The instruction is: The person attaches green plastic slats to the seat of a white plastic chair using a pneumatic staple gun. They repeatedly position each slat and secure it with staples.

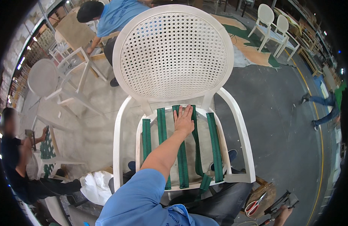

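On the white chair (119, 124) at frame centre, I judge the strapping partly done: three green straps look taut front to back, the leftmost strap (146, 137) has its front end hidden, and the twisted strap (197, 154) droops slack, still to be tightened. My left hand (184, 121) lies flat at the rear rail, fingers slightly spread, while my right hand (282, 216), lower right, grips a dark tool (289, 200). Lower left, crumpled white plastic (96, 187) may be a bag, contents hidden.
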### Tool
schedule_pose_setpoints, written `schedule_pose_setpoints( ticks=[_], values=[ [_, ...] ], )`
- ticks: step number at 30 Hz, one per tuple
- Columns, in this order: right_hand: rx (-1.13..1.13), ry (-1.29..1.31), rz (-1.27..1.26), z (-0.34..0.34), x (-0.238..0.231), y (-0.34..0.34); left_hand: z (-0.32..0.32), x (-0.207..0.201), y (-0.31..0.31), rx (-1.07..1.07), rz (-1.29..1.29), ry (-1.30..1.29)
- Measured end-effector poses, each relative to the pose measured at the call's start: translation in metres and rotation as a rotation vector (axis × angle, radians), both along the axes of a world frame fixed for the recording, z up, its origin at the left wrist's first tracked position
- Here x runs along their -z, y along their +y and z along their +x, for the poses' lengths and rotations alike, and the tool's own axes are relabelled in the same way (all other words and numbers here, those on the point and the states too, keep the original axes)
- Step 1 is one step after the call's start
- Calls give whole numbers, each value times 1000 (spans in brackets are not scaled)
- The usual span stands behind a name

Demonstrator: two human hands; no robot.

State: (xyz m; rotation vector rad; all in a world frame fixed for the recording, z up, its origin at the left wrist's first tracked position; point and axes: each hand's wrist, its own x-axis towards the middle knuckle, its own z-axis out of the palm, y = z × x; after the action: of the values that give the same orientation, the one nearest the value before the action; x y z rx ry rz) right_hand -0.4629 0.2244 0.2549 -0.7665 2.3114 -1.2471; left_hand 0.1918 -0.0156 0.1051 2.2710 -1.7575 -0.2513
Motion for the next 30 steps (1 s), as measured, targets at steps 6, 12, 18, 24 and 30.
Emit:
schedule_pose_setpoints(
  ticks=[6, 12, 18, 24, 30],
  values=[
    [-284, -45, -258, 179, -142, -68, 10, 1, 4, -9, 7, 70],
    [-803, -232, -78, 350, -125, -145, 10, -6, 1, 17, 22, 120],
    [-1082, -577, 148, 508, -19, -249, 19, 5, 5, 0, -10, 134],
    [-997, -475, 206, 566, 53, -293, 23, 9, 4, -19, -83, 151],
    [-979, -395, 220, 573, 77, -308, 20, 4, 4, 5, -54, 251]
  ],
)
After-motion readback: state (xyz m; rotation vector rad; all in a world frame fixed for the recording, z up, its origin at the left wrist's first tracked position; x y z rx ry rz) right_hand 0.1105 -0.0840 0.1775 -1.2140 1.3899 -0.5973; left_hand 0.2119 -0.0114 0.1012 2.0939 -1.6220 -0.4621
